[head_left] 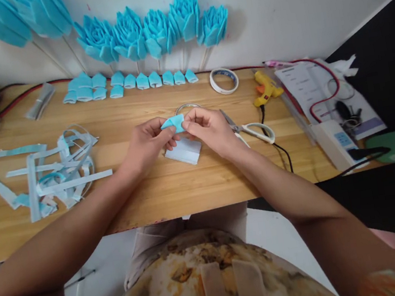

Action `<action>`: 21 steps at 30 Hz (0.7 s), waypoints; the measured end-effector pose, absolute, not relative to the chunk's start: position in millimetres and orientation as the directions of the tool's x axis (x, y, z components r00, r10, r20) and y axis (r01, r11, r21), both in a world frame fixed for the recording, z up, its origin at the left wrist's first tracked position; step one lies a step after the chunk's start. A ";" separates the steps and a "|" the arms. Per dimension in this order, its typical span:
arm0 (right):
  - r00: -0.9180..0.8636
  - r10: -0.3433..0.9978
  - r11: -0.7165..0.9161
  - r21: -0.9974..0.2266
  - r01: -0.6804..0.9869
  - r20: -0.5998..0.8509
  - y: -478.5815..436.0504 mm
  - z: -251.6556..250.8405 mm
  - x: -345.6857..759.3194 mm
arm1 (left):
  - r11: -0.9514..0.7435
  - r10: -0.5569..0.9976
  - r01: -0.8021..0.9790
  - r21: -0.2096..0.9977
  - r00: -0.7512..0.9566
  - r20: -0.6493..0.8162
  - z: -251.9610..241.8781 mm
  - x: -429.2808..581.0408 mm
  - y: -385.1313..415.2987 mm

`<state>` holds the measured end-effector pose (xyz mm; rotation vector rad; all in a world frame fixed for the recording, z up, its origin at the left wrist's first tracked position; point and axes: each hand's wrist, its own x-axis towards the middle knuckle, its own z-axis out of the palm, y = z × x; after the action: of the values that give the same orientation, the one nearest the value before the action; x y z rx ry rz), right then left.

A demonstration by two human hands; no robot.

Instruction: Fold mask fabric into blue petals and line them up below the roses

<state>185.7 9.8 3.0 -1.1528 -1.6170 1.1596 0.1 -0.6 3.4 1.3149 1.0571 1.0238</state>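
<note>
Between my two hands, above the middle of the table, is a small folded piece of blue fabric [175, 122]. My left hand [151, 138] pinches its left side, thumb on top. The right edge is gripped by the thumb and fingers of my right hand [207, 129]. Just below them a pale rectangular piece of fabric [183, 151] lies on the wood. White-handled scissors [257, 131] rest beside my right hand, their blades partly hidden behind it. A thin ring-shaped object [187, 106] shows just beyond my fingers, mostly covered.
Folded blue pieces [142, 80] line the table's back, below blue fabric flowers [129, 33] on sticks. Cut strips [55, 173] are heaped at left. A tape roll [224, 81], yellow glue gun [266, 88], its black cable and a white power strip [335, 143] occupy the right.
</note>
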 end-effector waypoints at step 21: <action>-0.293 0.947 0.171 -0.980 0.102 0.134 11.9 0.8 188.1 | -0.002 0.957 0.025 1.000 0.288 -0.005 5.1 -1.6 -0.7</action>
<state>188.1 11.9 0.8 -1.0317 -1.5847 1.2342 -1.6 -0.7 5.1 1.3502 1.0089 0.9776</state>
